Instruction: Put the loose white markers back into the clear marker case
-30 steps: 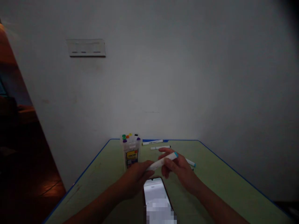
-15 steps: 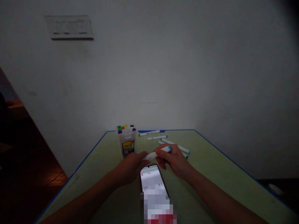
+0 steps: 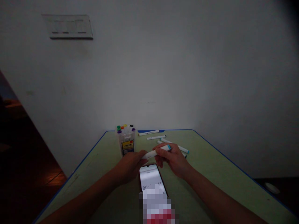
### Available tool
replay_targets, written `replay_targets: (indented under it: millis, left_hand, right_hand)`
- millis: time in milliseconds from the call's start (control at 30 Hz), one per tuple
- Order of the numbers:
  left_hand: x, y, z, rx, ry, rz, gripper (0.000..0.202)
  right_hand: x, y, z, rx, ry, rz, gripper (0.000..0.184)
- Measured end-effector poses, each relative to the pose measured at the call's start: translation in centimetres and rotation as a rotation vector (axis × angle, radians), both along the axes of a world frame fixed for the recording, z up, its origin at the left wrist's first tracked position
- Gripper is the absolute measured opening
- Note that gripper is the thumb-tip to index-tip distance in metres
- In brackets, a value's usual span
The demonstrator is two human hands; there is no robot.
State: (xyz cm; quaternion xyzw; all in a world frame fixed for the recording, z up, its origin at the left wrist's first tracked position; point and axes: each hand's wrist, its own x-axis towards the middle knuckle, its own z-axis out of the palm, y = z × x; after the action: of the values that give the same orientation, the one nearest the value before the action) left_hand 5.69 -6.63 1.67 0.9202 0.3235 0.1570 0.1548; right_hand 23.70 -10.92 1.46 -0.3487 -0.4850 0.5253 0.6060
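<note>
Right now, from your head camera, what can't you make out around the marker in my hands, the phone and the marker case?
All in the head view:
- Phone: lower part hidden by a pixelated patch; timer digits only partly readable.
- White marker: middle covered by the right hand, tip end by the left hand.
- Marker case: label too small and dark to read.
- Loose markers: print too small; one partly behind the right hand.

Two bare forearms [image 3: 217, 199] reach out low and forward, the left hand [image 3: 130, 166] curled shut, the right hand [image 3: 171, 158] pinching, knuckles up, just beside it.
</note>
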Motion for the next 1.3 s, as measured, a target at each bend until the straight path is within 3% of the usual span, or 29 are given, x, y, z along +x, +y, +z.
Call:
replay_targets:
  millis: [167, 533, 767, 1100, 1300]
  left_hand:
    - [-0.1, 0.2, -0.2, 0.047, -0.007, -0.033, 0.022]
    - [0.0, 0.6, -0.4, -0.022, -0.073, -0.017, 0.030]
    - [0.1, 0.6, -0.7, 0.027, -0.019, -0.011, 0.034]
    - [0.2, 0.4, -1.0, 0.068, -0.020, 0.004, 0.034]
    - [0.3, 0.7, -0.8, 0.082, -0.063, 0.029, 0.031]
  right_hand:
    - [-0.1, 0.0, -0.2, 0.016, 0.003, 0.030, 0.027]
    - [0.5, 0.3, -0.4, 0.013, -0.033, -0.013, 0.029]
    - [1.1, 0.0, 0.0, -0.085, -0.152, 0.126, 0.029]
    - [0.9, 0.1, -0.2, -0.049, -0.184, 0.118, 0.028]
    - [1.2, 0.0, 0.5, -0.040, -0.320, 0.094, 0.023]
